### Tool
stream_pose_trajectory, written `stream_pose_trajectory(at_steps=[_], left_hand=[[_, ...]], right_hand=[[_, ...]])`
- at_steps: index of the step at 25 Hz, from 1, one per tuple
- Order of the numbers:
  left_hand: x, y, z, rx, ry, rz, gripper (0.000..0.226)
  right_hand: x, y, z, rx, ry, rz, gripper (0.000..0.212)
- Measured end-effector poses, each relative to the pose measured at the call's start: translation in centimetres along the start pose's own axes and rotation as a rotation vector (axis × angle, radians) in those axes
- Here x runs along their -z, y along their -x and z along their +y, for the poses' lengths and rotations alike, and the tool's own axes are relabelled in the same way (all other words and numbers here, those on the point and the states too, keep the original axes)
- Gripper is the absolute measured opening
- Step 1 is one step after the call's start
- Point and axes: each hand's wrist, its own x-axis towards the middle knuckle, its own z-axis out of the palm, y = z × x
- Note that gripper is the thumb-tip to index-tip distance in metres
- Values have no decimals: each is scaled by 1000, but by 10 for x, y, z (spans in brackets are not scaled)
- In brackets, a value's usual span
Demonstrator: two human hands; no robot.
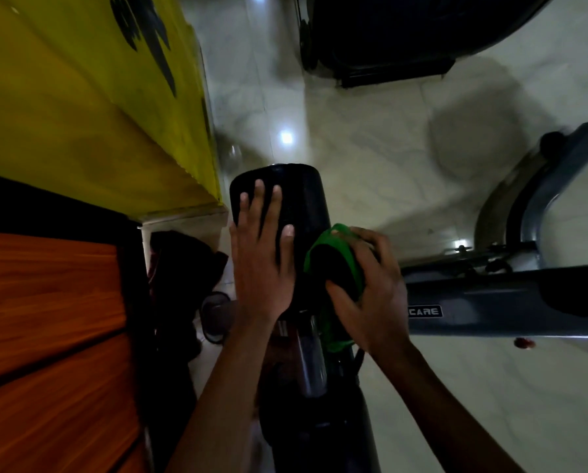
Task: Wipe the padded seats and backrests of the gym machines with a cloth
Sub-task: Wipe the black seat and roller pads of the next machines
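Observation:
A black padded seat [302, 196] on a gym machine fills the centre of the head view, seen from above. My left hand [261, 257] lies flat on its left side with the fingers straight. My right hand [371, 288] grips a bunched green cloth [336, 264] and holds it against the pad's right side. The cloth's lower end hangs down beside the black post under the pad.
A grey machine frame [510, 302] with a "CARE" label runs off to the right at hand height. A yellow wall [91, 107] and an orange wood panel [47, 319] stand close on the left. Another dark machine [388, 35] sits on the pale marble floor [371, 138] ahead.

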Motion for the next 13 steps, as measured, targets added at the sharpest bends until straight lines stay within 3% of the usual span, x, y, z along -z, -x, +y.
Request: stream_pose_trajectory(at_steps=[5, 9, 13], left_hand=[[11, 5, -40, 32, 333, -39, 51], [6, 7, -35, 76, 332, -23, 48], [8, 10, -45, 90, 378, -14, 47]], right_hand=[[-37, -44, -38, 181, 268, 22, 58], [-43, -139, -47, -12, 296, -67, 53], [-36, -79, -35, 118, 252, -39, 58]])
